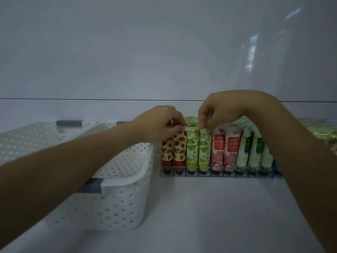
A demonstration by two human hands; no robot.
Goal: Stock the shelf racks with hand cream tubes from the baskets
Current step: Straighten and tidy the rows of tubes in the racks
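Nearest, a white basket [116, 194] sat left of the rack [217, 175]. Beyond, both forearms reached forward: the left hand [160, 123] pinched a strawberry tube [179, 150], the right hand [224, 110] a green tube's [205, 150] top.

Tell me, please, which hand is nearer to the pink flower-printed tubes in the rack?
Right. The right hand pinches a green tube top just left of the pink flower-printed tubes; the left hand sits farther left, over the strawberry tubes.

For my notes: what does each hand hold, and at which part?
Left hand: strawberry tube, top edge. Right hand: green tube, top edge.
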